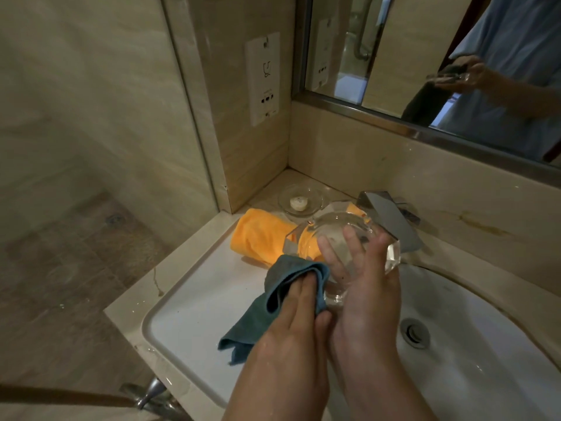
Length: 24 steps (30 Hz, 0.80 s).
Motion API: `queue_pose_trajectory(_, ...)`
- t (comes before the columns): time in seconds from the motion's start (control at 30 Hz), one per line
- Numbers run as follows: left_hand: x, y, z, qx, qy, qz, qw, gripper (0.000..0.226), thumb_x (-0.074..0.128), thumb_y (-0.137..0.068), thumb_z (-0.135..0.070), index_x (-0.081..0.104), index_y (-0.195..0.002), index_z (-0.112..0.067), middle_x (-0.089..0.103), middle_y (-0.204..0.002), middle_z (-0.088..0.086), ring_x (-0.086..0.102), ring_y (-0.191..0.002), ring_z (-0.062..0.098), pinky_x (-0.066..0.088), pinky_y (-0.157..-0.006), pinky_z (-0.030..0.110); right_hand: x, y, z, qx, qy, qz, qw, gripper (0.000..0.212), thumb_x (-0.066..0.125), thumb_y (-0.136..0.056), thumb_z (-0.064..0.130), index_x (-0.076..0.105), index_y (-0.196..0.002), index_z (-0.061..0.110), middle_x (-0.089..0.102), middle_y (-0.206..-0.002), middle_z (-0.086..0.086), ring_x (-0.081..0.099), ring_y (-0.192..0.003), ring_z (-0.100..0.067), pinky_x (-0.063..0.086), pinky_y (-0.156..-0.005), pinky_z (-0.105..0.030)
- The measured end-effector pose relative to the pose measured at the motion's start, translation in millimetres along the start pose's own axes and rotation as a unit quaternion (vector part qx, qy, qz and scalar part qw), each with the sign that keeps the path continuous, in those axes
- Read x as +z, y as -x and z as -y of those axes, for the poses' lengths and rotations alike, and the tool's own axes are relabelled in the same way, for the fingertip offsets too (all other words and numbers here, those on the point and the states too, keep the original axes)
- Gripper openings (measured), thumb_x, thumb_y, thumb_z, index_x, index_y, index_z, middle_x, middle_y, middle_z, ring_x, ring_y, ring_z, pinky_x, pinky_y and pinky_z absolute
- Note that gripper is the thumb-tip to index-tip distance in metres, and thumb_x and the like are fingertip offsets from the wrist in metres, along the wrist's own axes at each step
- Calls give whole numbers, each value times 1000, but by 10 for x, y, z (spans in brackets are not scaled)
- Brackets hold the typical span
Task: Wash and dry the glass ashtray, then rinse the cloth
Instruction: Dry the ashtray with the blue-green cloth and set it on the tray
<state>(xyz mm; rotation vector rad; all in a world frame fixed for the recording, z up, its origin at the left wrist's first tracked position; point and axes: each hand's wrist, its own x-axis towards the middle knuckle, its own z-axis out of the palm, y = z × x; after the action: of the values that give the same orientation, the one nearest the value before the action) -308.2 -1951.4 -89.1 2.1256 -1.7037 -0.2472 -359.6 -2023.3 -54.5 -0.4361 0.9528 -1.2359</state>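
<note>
The clear faceted glass ashtray (pixel 337 238) is held tilted above the left side of the white sink (pixel 473 335). My right hand (pixel 368 287) grips it from the near side, fingers spread behind the glass. My left hand (pixel 291 317) holds a blue-grey cloth (pixel 273 302) bunched against the ashtray's left lower edge; the cloth's free end hangs down over the basin's flat ledge.
An orange cloth (pixel 258 235) lies on the ledge behind the ashtray. A small glass dish with a soap piece (pixel 299 202) sits in the corner. The chrome tap (pixel 391 217) stands right of it. The drain (pixel 414 332) is open; a mirror (pixel 440 56) hangs above.
</note>
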Motion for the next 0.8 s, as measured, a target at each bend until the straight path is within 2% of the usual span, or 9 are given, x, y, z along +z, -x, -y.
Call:
queue_pose_trajectory(0.07, -44, -18, -10, -14, 22, 46, 999, 60, 8, -99, -37, 62, -116, -16, 71, -108, -2, 64, -93, 1, 38, -84, 7, -14, 16, -10, 11, -14, 1, 1000, 37, 40, -90, 47, 50, -120, 26, 68, -111, 8, 72, -88, -14, 58, -69, -28)
queue_pose_trajectory(0.17, -65, -64, 41, -42, 49, 24, 998, 60, 10, -99, -38, 59, -120, -11, 67, -117, 3, 69, -93, 10, 36, -88, 11, -47, 40, -52, 18, -20, 5, 1000, 45, 45, -81, 51, 53, -118, 25, 69, -112, 7, 72, -90, -15, 57, -76, -36)
queue_pose_trajectory(0.2, -118, -84, 67, -41, 59, 24, 997, 59, 10, -98, -40, 54, -126, -12, 60, -127, 0, 64, -105, 7, 33, -90, 7, -59, 53, -69, 23, -16, 7, 1000, 46, 46, -76, 53, 55, -113, 27, 69, -111, 8, 72, -91, -15, 56, -77, -39)
queue_pose_trajectory(0.27, -185, -162, 130, -26, 63, -30, 997, 54, 12, -96, -45, 26, -144, -24, 20, -145, -19, 22, -129, -12, 9, -97, -5, -75, 97, -95, 41, -20, 15, 999, 43, 49, -70, 52, 58, -106, 29, 70, -107, 8, 71, -92, -18, 57, -77, -42)
queue_pose_trajectory(0.33, -219, -236, 208, -45, 133, -30, 990, 53, 21, -96, -42, 9, -146, -30, 6, -146, -25, 0, -127, -14, -4, -91, -8, -97, 149, -119, 71, -25, 29, 997, 40, 50, -69, 51, 62, -100, 28, 74, -100, 7, 72, -89, -17, 59, -70, -40)
queue_pose_trajectory(0.43, -344, -358, 319, -54, 186, -5, 981, 45, 30, -96, -35, 30, -141, -33, 42, -142, -10, 36, -130, 3, 24, -96, 8, -131, 193, -138, 98, 4, 51, 994, 51, 49, -70, 51, 64, -107, 20, 75, -100, 4, 72, -85, -14, 60, -64, -35)
queue_pose_trajectory(0.57, -479, -470, 487, -97, 353, 123, 923, 45, 34, -86, -52, 66, -98, -23, 72, -94, 6, 65, -93, 24, 48, -91, 43, -170, 187, -82, 94, 33, 75, 992, 44, 48, -70, 51, 64, -100, 23, 75, -96, 6, 73, -84, -18, 60, -68, -42)
queue_pose_trajectory(0.7, -553, -523, 589, -148, 509, 210, 821, 46, 44, -76, -40, 69, -98, -7, 74, -86, 9, 69, -77, 16, 54, -68, 22, -161, 175, -6, 92, 68, 104, 988, 38, 47, -73, 52, 61, -99, 28, 75, -97, 7, 73, -82, -23, 59, -57, -36)
queue_pose_trajectory(0.8, -568, -514, 606, -176, 590, 223, 756, 37, 49, -74, -30, 73, -86, -5, 74, -81, 11, 70, -69, 15, 56, -61, 21, -148, 155, 27, 103, 75, 123, 984, 40, 48, -73, 50, 61, -102, 25, 75, -98, 5, 73, -81, -25, 59, -55, -36)
